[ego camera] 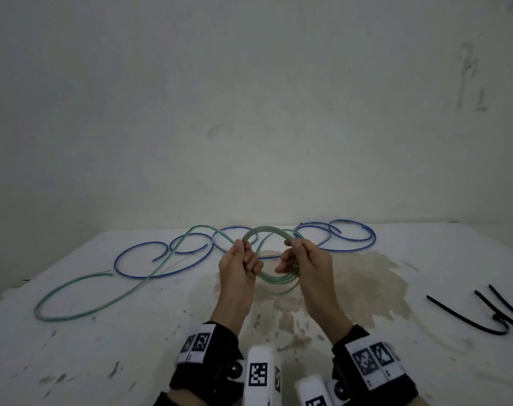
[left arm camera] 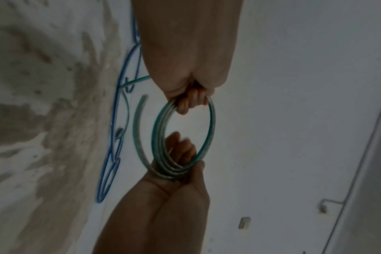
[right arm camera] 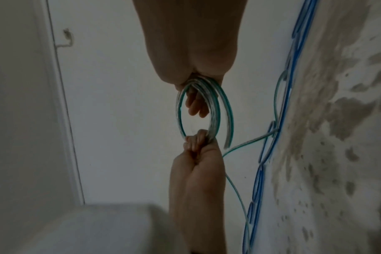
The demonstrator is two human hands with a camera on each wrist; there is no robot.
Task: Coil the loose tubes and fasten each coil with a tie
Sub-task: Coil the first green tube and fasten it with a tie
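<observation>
Both my hands hold a coil of green-tinted clear tube (ego camera: 278,281) upright above the table. My left hand (ego camera: 246,254) grips the coil's left side with curled fingers. My right hand (ego camera: 290,256) grips the right side, fingers through the ring. In the left wrist view the left hand (left arm camera: 191,103) clasps several strands of the coil (left arm camera: 161,123), with the right hand (left arm camera: 180,171) below it. The right wrist view shows the right hand (right arm camera: 196,98) on the coil (right arm camera: 178,111) opposite the left hand (right arm camera: 198,142). The tube's loose tail (ego camera: 37,312) trails left across the table.
A long blue tube (ego camera: 352,221) lies in loose loops along the table's back edge, against the wall. Black ties (ego camera: 454,311) lie at the right. The white table (ego camera: 132,361) has a brown stain (ego camera: 366,276) under my hands.
</observation>
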